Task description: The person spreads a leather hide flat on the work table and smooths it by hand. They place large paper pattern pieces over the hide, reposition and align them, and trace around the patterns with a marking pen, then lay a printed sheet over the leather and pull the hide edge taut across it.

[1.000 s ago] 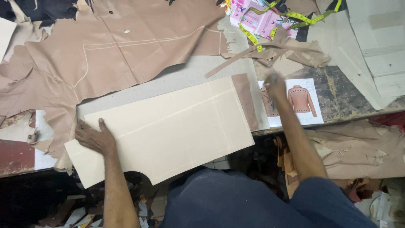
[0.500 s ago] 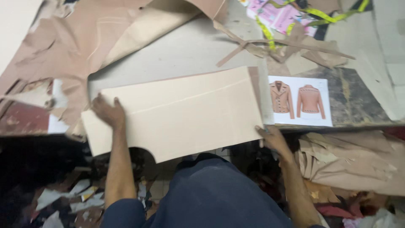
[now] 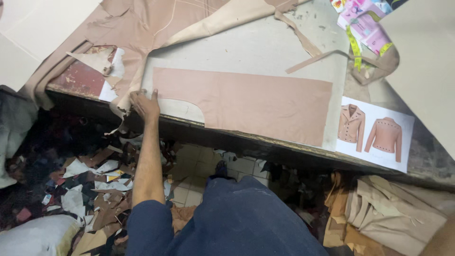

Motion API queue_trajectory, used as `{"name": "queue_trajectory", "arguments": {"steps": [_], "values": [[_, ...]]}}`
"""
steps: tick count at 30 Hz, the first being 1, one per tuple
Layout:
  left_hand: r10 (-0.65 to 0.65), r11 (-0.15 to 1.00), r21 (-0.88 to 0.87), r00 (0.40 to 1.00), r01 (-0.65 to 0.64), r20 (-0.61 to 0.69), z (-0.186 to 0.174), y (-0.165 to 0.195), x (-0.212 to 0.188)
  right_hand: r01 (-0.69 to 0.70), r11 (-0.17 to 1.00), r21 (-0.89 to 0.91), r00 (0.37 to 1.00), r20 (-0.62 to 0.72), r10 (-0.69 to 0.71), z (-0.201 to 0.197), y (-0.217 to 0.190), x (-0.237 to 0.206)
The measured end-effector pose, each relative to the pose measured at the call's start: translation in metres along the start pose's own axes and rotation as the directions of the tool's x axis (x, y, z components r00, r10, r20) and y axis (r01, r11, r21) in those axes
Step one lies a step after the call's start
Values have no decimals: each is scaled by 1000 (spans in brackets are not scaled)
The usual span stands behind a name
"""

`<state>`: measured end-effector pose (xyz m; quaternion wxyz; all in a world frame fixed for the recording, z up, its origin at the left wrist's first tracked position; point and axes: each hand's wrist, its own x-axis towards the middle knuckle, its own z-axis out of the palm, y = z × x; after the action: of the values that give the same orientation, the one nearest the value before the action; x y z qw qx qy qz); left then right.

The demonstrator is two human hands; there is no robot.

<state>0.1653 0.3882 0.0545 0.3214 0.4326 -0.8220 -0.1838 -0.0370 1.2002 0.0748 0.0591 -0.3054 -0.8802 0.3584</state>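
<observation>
Pressing left hand on tan panel edge

Bare tabletop beyond tan panel

A tan leather panel with 1 curved cut-out corner lies flat along the table's near edge.

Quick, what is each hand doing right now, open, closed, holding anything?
Left hand: open, fingers spread flat on the corner of the tan cut piece at the table edge, gripping nothing.
Right hand: out of view.
</observation>
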Motion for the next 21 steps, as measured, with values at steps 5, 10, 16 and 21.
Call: {"name": "queue_trajectory", "arguments": {"steps": [5,10,16,21], "values": [[-177,962,213,984,173,-3,11,24,8,36,996,-83,998,59,-32,6,-8,-7],[75,995,61,987,-85,143,40,43,18,196,776,-600,949,-84,-305,17,5,-21],[491,782,-622,646,-33,584,127,169,-59,536,759,-369,819,8,-574,98,-41,-55],[654,656,-753,537,-54,532,143,238,-109,457,886,-80,881,178,-438,153,-99,-73]]}}
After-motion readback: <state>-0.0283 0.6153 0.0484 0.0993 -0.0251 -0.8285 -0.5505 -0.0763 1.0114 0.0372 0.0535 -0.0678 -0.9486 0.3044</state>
